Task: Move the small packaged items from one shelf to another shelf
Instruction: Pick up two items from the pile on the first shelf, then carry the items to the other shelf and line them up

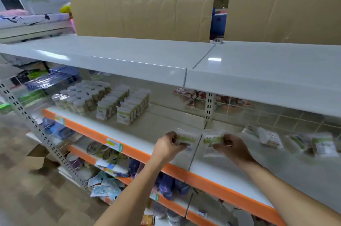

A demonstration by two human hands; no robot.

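My left hand point(168, 145) pinches a small white packet with a green label point(186, 139) just above the middle shelf point(212, 170), which has an orange front edge. My right hand point(232, 147) pinches a second packet of the same kind point(212, 143) beside the first. The two packets sit on either side of the seam between the shelf panels. Several more such packets point(321, 144) lie flat on the same shelf to the right, with others point(269, 137) nearer my right hand.
Small jars point(81, 98) and boxed items point(127, 107) stand at the left of the middle shelf. A bare white shelf point(129, 56) runs above, backed by cardboard point(140, 0). Lower shelves hold mixed goods point(110, 166). An open carton point(36, 159) sits on the floor at left.
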